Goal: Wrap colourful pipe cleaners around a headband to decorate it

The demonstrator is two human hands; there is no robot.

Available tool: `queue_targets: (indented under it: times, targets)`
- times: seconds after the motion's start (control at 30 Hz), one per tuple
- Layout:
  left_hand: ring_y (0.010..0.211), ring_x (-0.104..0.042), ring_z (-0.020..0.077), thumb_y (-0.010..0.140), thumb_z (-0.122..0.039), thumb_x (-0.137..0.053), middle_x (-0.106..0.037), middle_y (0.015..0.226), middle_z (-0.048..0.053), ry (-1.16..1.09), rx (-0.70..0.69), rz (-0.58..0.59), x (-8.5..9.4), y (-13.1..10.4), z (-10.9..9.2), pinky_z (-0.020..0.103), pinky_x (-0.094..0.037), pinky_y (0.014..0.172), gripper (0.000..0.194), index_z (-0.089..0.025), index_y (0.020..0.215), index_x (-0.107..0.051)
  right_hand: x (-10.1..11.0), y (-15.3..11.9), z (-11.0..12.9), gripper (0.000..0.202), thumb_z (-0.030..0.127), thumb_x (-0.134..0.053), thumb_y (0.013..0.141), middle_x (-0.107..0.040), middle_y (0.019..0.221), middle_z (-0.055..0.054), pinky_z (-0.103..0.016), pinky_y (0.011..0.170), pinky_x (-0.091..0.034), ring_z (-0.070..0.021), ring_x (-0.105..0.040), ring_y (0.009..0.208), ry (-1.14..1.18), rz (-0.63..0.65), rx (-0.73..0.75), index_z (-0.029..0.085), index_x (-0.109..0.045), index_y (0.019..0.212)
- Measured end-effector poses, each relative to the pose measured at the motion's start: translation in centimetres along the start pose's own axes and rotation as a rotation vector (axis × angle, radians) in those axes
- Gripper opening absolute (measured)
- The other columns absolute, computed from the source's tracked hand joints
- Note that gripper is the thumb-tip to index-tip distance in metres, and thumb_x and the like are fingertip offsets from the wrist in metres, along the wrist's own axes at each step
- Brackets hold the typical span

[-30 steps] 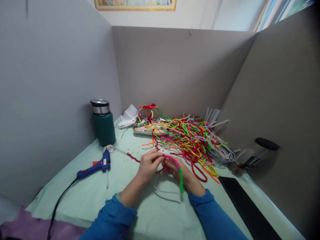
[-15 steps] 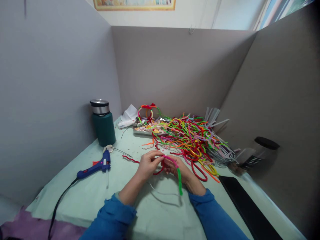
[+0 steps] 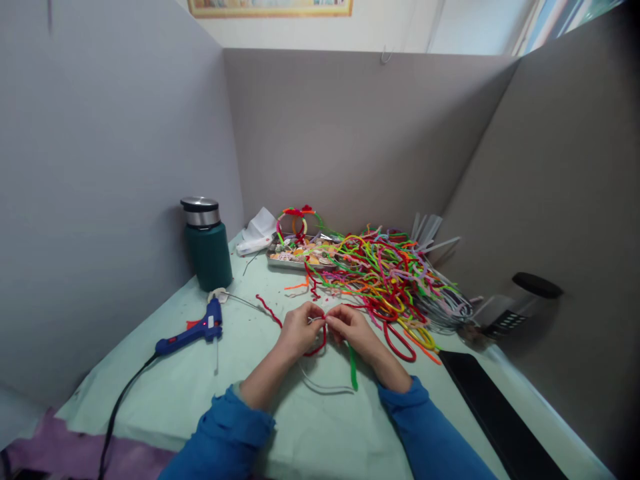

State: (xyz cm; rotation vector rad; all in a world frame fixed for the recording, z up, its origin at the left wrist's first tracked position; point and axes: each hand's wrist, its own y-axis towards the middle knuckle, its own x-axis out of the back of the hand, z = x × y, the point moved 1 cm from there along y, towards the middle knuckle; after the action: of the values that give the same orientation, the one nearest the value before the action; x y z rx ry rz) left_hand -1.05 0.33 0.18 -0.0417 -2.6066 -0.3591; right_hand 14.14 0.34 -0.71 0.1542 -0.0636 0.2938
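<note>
My left hand (image 3: 300, 328) and my right hand (image 3: 353, 328) meet at the fingertips over the middle of the table. Between them runs a red pipe cleaner (image 3: 271, 309), its loose end sticking out past my left hand and a bend hanging below the fingers. Both hands are closed in a pinch on it. A green pipe cleaner (image 3: 353, 369) dangles from under my right hand, joined to a thin pale wire (image 3: 325, 388) that curves back toward my left hand. My fingers hide where the strands meet.
A blue glue gun (image 3: 193, 331) and a dark green bottle (image 3: 207, 253) stand on the left. Behind my hands are a metal tray (image 3: 287, 265) of small pieces and a heap of colourful pipe cleaners (image 3: 385, 267). On the right lie a black strip (image 3: 480, 393) and a black-lidded jar (image 3: 523, 303).
My right fingers have moved up to pinch beside my left ones. The pink stretch that lay across my right hand no longer shows, and the green end hangs a little further left.
</note>
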Motion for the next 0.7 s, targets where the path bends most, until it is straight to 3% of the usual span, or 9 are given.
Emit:
queue_targets:
  times: [0.23, 0.47, 0.7]
  targets:
    - [0.072, -0.059, 0.0125, 0.069, -0.013, -0.057, -0.066, 0.077, 0.001, 0.043, 0.016, 0.012, 0.0, -0.1, -0.3, 0.023, -0.043, 0.067, 0.01, -0.017, 0.078, -0.059, -0.4, 0.1, -0.5, 0.016, 0.034, -0.059, 0.076, -0.047, 0.055, 0.006, -0.021, 0.041, -0.029, -0.008, -0.039, 0.043, -0.139, -0.033, 0.023, 0.018, -0.055, 0.076]
    - [0.072, -0.057, 0.0126, 0.068, -0.011, -0.056, -0.064, 0.079, 0.0, 0.086, 0.0, 0.027, 0.0, -0.1, -0.1, 0.023, -0.041, 0.067, 0.015, -0.017, 0.081, -0.057, -0.4, 0.2, -1.2, 0.009, 0.026, -0.055, 0.077, -0.054, 0.067, 0.002, -0.022, 0.056, -0.036, -0.0121, -0.047, 0.062, -0.281, -0.098, 0.18, 0.018, -0.057, 0.073]
    - [0.065, -0.055, 0.0113, 0.062, -0.012, -0.061, -0.06, 0.072, 0.0, -0.284, 0.072, 0.098, -0.9, 0.7, 2.0, 0.021, -0.04, 0.059, 0.022, -0.015, 0.083, -0.054, -0.1, 0.1, -1.1, 0.009, 0.023, -0.052, 0.08, -0.055, 0.069, 0.002, -0.022, 0.056, -0.037, -0.0115, -0.047, 0.061, -0.319, -0.079, 0.204, 0.018, -0.058, 0.079]
